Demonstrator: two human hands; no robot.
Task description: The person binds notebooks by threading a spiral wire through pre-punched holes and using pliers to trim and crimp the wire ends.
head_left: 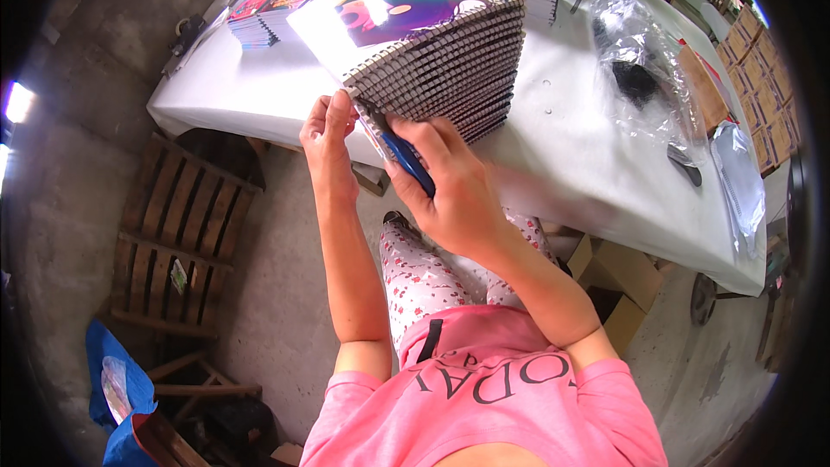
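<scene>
A tall stack of spiral-bound notebooks (450, 60) with colourful covers stands at the table's near edge, its black coils facing me. My left hand (328, 130) is closed in a pinch at the stack's near left corner, by the coil end of the top notebook. Wrapped in my right hand (450, 177) is a pair of blue-handled pliers (408, 163), pointing up and left toward that same corner. The tips of the pliers are partly hidden at the corner, so I cannot tell whether they touch the coil.
More notebook stacks (259, 4) stand behind on the white-covered table (229, 95). To the right lie a clear plastic bag (644, 60) and a dark-handled tool (683, 166). Cardboard boxes (622, 277) sit beneath the table; a wooden slatted chair (177, 233) is at left.
</scene>
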